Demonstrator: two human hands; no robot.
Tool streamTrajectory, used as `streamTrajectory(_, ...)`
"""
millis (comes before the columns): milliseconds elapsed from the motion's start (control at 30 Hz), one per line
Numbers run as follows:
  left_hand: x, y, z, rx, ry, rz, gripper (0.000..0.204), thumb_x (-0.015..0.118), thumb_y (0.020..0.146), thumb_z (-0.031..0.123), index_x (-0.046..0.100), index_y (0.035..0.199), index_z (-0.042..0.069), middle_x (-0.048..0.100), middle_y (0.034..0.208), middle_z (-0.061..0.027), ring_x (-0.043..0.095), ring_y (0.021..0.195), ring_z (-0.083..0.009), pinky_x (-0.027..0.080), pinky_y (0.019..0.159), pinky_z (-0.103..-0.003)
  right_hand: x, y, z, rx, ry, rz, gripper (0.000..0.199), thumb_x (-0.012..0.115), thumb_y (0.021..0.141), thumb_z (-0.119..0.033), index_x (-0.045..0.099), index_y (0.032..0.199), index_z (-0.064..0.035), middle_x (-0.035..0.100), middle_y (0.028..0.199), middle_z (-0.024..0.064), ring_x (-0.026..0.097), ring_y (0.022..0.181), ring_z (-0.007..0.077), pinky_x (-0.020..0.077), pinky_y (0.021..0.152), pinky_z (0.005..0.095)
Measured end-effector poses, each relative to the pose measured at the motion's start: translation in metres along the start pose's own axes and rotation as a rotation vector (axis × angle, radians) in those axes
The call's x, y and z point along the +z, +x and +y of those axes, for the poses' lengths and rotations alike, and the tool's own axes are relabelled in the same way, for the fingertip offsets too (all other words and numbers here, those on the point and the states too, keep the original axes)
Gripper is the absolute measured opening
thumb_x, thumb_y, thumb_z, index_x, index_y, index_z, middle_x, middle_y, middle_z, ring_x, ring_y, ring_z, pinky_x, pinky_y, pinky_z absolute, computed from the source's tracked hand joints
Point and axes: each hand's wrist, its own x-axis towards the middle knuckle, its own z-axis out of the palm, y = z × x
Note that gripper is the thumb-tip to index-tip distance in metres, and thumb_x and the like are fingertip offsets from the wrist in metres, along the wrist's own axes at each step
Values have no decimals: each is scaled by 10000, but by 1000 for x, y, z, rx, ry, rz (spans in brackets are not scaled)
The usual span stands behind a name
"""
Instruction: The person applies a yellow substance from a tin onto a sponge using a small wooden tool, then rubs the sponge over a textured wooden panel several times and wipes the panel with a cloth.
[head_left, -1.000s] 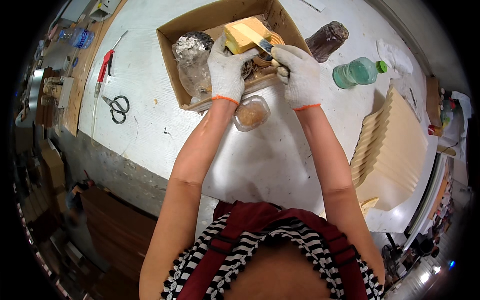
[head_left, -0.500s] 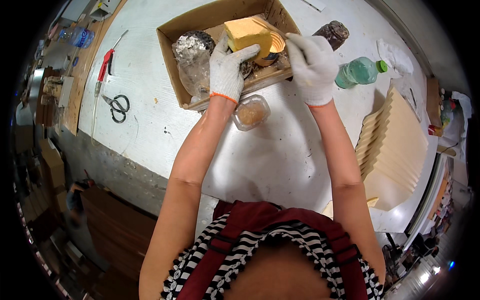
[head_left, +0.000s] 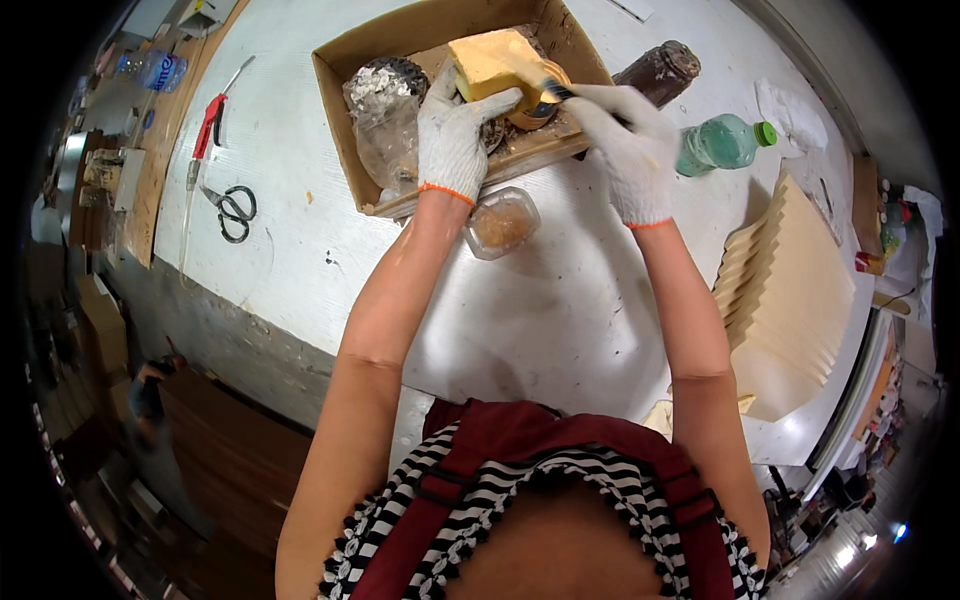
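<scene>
Head view: left hand [head_left: 452,135], white knit glove with orange cuff, fingers wrapped around a yellow block [head_left: 487,62], pale yellow, boxy, flat faces, tilted. It's held over the open cardboard box [head_left: 340,120] at the far side of the white table [head_left: 560,320]. Right hand [head_left: 628,150], same glove, fingers closed on a thin dark brush handle [head_left: 555,90], tip at the block's right edge above a small round orange-rimmed tin [head_left: 535,108]. In the box: clear bag [head_left: 385,150] of grey stuff. Just outside the box: clear plastic cup [head_left: 500,222]. Near the right hand: green bottle [head_left: 722,142], brown jar [head_left: 660,70]. Well to the left: scissors [head_left: 232,208], red-handled tool [head_left: 210,125].
</scene>
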Motion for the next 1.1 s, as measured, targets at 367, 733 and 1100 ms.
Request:
streamTrajectory(367, -2, 6, -12, 117, 15, 66, 559, 726, 723, -123, 523, 1241, -67, 623, 1168, -135, 635, 1015, -188, 535, 881, -279, 2, 6, 11, 364, 468, -25, 281, 706, 809, -149, 695, 1014, 43, 641, 734, 10, 476, 556, 26, 344, 473, 178)
streamTrajectory(733, -2, 8, -15, 150, 110, 78, 764, 791, 649, -123, 430, 1322, -122, 583, 1224, -176, 604, 1070, -207, 527, 910, -283, 6, 23, 28, 426, 595, 72, 293, 696, 809, -84, 660, 1032, 104, 616, 718, 14, 463, 535, 5, 311, 439, 151)
streamTrajectory(1100, -4, 8, -19, 167, 121, 102, 694, 771, 663, -124, 464, 1285, -105, 607, 1187, -162, 638, 995, -201, 545, 864, -278, 19, 10, 23, 479, 621, -8, 254, 706, 809, -85, 678, 1007, 72, 630, 751, 16, 458, 527, 7, 324, 449, 146)
